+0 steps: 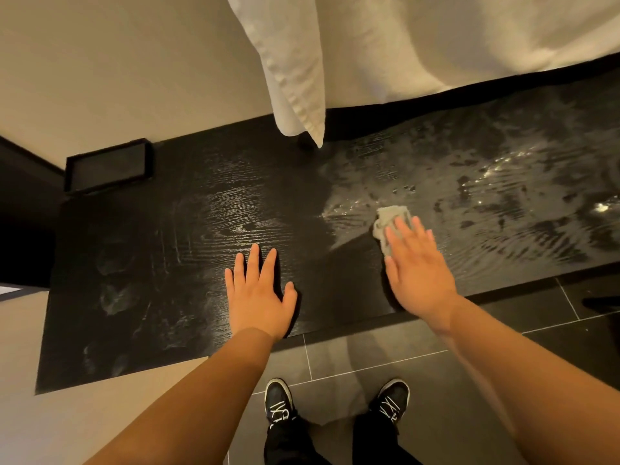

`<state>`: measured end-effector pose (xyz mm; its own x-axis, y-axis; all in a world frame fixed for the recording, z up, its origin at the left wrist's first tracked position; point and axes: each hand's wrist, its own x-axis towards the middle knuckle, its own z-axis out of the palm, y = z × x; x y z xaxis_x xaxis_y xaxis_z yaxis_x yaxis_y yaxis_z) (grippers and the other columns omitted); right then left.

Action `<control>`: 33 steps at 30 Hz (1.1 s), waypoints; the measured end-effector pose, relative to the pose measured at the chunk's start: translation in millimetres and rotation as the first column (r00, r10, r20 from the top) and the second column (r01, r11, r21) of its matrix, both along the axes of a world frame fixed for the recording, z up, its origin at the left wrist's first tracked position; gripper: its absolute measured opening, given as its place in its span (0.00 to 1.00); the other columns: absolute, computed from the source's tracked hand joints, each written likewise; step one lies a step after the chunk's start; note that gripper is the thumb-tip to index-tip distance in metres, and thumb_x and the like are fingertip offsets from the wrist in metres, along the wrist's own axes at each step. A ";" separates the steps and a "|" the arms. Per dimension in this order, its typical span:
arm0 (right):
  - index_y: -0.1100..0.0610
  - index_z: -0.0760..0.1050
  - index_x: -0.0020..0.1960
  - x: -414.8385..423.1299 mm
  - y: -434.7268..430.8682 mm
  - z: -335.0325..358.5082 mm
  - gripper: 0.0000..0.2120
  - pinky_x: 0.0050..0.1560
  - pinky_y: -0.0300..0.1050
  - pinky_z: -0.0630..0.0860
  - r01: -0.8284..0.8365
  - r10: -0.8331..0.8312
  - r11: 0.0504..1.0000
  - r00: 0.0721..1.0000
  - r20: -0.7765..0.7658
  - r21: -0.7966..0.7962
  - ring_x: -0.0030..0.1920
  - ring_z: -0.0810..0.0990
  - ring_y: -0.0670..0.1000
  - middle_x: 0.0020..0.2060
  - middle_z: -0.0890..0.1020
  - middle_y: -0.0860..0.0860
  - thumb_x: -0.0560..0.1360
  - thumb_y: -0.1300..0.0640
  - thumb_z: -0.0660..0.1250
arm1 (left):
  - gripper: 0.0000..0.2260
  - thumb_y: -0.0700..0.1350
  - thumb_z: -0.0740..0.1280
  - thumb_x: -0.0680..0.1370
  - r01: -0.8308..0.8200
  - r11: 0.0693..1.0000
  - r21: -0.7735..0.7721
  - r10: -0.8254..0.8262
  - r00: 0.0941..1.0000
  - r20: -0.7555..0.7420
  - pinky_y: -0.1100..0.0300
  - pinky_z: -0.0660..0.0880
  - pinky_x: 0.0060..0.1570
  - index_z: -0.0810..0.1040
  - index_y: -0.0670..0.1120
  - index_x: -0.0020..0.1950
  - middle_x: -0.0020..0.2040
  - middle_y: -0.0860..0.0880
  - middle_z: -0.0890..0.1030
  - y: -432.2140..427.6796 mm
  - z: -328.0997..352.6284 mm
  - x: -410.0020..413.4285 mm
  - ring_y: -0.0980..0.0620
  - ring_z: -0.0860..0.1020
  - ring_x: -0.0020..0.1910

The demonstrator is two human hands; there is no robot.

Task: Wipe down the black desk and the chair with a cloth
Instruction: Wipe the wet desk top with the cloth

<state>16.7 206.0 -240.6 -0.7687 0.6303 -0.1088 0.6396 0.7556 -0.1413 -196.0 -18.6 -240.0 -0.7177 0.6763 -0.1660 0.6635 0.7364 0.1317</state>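
Though white-marked, shoes [278,399] unreadable; right hand [417,273] on cloth [389,218]

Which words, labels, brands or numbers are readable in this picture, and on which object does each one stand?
None can be read.
The white marks on the black shoes are too blurred to tell as letters.
The desk, the cloth and the black tray show no text.

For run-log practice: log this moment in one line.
phase: desk wipe | right hand: presses cloth | left hand: flat on desk
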 end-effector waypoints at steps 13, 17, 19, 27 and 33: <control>0.57 0.60 0.81 -21.6 -11.0 -5.4 0.29 0.79 0.60 0.54 -0.379 0.376 0.924 0.924 -0.070 -0.037 0.82 0.52 0.59 0.81 0.59 0.55 0.82 0.49 0.54 | 0.32 0.64 0.54 0.80 -0.001 1.000 0.006 0.002 1.000 -0.001 0.40 0.47 0.82 0.59 0.56 0.84 0.86 0.50 0.52 -0.2 2.0 0.8 0.42 0.48 0.84; 0.59 0.58 0.81 -18.6 9.9 2.8 0.29 0.79 0.62 0.56 -0.058 0.058 0.998 0.998 -0.024 -0.018 0.81 0.52 0.61 0.80 0.59 0.58 0.82 0.50 0.52 | 0.32 0.64 0.53 0.80 -0.007 1.000 -0.003 0.007 1.000 -0.012 0.40 0.48 0.82 0.58 0.57 0.84 0.86 0.49 0.53 0.6 2.4 1.0 0.42 0.49 0.84; 0.59 0.58 0.81 -29.6 -9.7 4.4 0.28 0.80 0.60 0.51 -0.042 0.041 0.999 0.998 -0.049 -0.013 0.81 0.50 0.61 0.81 0.58 0.58 0.83 0.50 0.53 | 0.32 0.64 0.53 0.80 -0.009 1.000 0.003 0.009 1.000 -0.010 0.39 0.49 0.82 0.59 0.57 0.84 0.86 0.49 0.54 0.9 2.6 0.9 0.42 0.49 0.84; 0.53 0.62 0.80 -61.1 -32.2 -4.1 0.27 0.81 0.57 0.50 -0.498 0.496 0.867 0.867 -0.053 -0.028 0.81 0.53 0.58 0.81 0.61 0.54 0.82 0.49 0.55 | 0.32 0.63 0.56 0.79 -0.017 1.000 0.021 0.017 1.000 -0.008 0.39 0.49 0.82 0.59 0.57 0.83 0.86 0.49 0.54 1.8 2.3 0.8 0.42 0.49 0.84; 0.57 0.59 0.81 -30.4 34.2 -0.1 0.29 0.81 0.59 0.52 -0.081 0.080 0.997 0.996 0.032 0.022 0.81 0.52 0.60 0.81 0.58 0.56 0.82 0.49 0.48 | 0.32 0.63 0.56 0.80 -0.015 1.000 0.027 0.016 1.000 -0.009 0.40 0.49 0.82 0.59 0.57 0.83 0.86 0.49 0.54 1.3 2.8 0.2 0.42 0.49 0.84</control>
